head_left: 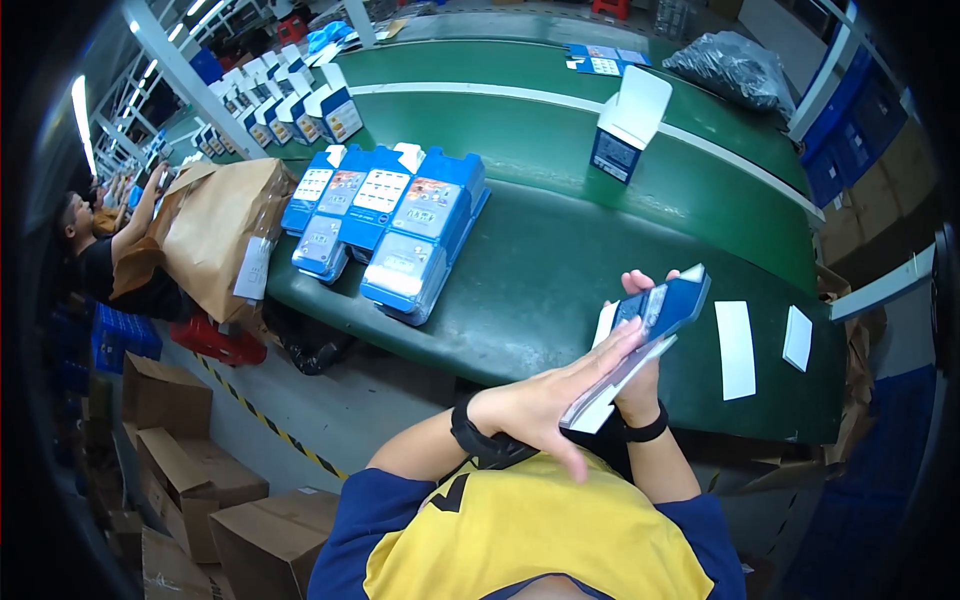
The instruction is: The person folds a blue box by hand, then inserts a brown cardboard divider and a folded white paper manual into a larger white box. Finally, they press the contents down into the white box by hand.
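A blue and white folding carton (672, 306), partly flattened with its panels apart, is held over the near edge of the green table in front of me. My right hand (640, 385) grips it from behind and below, its fingertips showing past the far edge. Against the near panels lies my left hand (545, 400), fingers stretched out along the carton and thumb apart. Part of the right hand is hidden behind the panels. To the right of the hands lie a white sheet (736, 350) and a small stack of white cards (797, 338).
Stacks of flat blue cartons (410, 225) lie on the table at left. One open box (628, 130) stands on the green conveyor belt (520, 130), several more (330, 110) at far left. Beside a large brown carton (220, 220) sits another person (110, 250). Cardboard boxes (200, 490) stand lower left.
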`<state>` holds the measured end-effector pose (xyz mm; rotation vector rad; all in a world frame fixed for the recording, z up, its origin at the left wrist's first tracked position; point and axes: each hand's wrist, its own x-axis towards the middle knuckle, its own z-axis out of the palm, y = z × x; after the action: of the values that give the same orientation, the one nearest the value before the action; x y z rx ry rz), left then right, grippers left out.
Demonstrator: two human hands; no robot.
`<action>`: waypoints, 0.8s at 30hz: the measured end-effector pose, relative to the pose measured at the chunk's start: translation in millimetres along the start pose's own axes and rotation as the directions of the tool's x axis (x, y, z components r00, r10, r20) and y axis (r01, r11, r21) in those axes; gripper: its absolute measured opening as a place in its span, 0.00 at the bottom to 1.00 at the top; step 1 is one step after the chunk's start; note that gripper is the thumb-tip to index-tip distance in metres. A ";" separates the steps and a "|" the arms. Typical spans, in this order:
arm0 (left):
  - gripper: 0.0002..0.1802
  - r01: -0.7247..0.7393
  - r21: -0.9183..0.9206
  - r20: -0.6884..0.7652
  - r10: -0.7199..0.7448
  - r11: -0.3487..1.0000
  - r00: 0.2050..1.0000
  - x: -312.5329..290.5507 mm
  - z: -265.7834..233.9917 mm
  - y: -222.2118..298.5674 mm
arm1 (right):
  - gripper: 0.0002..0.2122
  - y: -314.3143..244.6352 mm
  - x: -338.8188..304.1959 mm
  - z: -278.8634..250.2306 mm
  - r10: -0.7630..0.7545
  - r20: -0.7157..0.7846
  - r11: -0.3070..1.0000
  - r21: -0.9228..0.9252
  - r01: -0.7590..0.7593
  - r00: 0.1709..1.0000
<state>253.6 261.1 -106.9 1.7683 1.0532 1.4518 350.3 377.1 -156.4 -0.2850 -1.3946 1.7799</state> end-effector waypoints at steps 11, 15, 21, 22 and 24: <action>0.54 -0.054 0.683 -0.283 0.332 0.728 0.900 -6.9 -21.5 -10.6 | 0.64 -62.7 1.5 -17.9 0.007 0.494 1.000 -0.003 -0.006 0.870; 0.53 -0.056 0.545 -0.290 0.250 0.837 0.924 -6.8 -13.6 -1.0 | 0.59 -61.2 9.3 -26.6 -0.177 0.598 0.971 -0.023 0.237 0.782; 0.51 -0.082 0.434 -0.299 0.229 0.897 0.926 -18.2 14.6 -14.2 | 0.48 -72.6 -2.4 0.7 0.114 0.095 0.979 -0.183 -0.095 0.989; 0.48 -0.076 0.471 -0.277 0.229 0.879 0.933 -15.3 14.4 -9.7 | 0.47 -73.8 -1.0 -1.6 0.138 0.120 0.976 -0.184 -0.115 0.983; 0.39 -0.049 0.521 -0.292 0.232 0.852 0.928 -7.6 13.8 1.3 | 0.48 -69.6 -0.3 -12.8 0.088 0.247 0.994 -0.080 -0.070 0.965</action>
<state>266.7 254.2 -112.4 2.0238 1.6416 1.7367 391.0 388.0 -99.5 -0.1583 -1.6458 1.8846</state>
